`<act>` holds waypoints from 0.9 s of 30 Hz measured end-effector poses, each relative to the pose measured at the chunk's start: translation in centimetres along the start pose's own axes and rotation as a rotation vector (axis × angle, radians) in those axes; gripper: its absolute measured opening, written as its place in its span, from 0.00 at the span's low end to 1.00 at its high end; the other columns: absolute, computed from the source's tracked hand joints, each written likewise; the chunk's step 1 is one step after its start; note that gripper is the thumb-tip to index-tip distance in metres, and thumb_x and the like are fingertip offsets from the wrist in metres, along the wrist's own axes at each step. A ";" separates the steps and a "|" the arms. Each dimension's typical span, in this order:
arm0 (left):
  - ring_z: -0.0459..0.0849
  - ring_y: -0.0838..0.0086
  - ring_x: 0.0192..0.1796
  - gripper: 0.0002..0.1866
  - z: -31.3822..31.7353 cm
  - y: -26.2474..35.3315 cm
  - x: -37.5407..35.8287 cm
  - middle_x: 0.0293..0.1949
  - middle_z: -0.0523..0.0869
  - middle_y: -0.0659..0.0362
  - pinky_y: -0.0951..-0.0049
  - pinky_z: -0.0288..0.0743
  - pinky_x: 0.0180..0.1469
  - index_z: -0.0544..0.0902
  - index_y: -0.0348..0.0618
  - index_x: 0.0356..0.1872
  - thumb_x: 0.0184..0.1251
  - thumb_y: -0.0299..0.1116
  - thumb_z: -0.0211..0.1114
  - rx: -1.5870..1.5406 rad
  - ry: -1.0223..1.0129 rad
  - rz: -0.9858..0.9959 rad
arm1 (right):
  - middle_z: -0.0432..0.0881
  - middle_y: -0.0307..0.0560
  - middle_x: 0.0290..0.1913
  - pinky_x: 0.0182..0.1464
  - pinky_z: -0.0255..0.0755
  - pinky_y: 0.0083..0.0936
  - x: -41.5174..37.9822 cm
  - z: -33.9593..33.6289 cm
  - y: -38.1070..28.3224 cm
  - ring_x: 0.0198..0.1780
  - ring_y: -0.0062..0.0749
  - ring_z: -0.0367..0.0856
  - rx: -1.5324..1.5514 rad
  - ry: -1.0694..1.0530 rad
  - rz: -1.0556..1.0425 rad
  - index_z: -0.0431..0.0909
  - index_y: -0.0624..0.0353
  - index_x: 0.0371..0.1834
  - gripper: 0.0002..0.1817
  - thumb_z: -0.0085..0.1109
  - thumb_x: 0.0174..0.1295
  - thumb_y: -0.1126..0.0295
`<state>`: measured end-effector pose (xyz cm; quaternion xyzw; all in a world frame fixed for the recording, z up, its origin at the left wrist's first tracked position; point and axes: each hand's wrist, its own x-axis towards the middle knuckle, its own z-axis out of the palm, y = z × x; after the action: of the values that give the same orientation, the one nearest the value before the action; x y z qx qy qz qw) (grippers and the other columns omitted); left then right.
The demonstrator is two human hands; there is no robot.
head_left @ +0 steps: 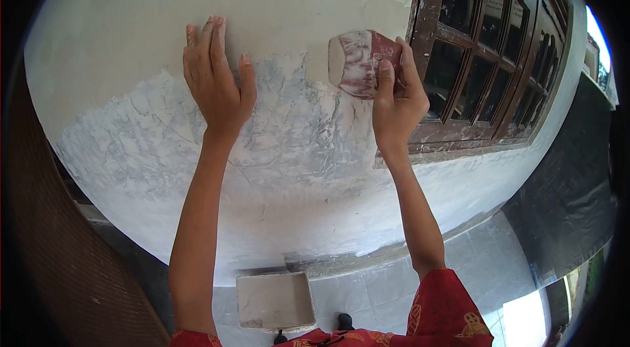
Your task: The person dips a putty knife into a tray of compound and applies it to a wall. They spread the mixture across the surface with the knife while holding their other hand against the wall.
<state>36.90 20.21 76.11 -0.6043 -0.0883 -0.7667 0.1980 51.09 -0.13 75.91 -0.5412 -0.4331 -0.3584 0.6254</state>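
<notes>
My left hand [215,81] lies against the wall [275,12], its fingers pointing up and somewhat apart, holding nothing. To the right, my right hand [400,101] grips a dark red, white-smeared piece [371,61], perhaps a bowl or scraper, by its right side, thumb on the near face. Its pale left edge is at the wall surface, close to the window frame. The wall's upper part is smooth beige; below it runs a rough, patchy grey-white area [282,124]. What lies behind the red piece is hidden.
A brown wooden window [430,32] with dark panes is at the right. On the grey tiled floor [341,298] below stands a shallow rectangular tray [275,301] with pale residue. Dark sheeting [564,176] hangs at the far right, and a brown ribbed surface [59,229] is at the left.
</notes>
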 end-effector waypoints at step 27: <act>0.61 0.51 0.76 0.26 -0.1 0.4 0.0 0.69 0.71 0.53 0.49 0.55 0.74 0.70 0.39 0.69 0.75 0.40 0.50 0.068 -0.062 0.047 | 0.85 0.48 0.31 0.33 0.71 0.16 -1.0 -0.9 -0.1 0.30 0.14 0.76 0.138 0.080 -0.097 0.80 0.59 0.62 0.20 0.62 0.67 0.77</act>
<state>36.98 19.85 76.09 -0.6227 -0.1062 -0.7392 0.2334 50.76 -1.03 74.96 -0.4604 -0.4570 -0.3792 0.6598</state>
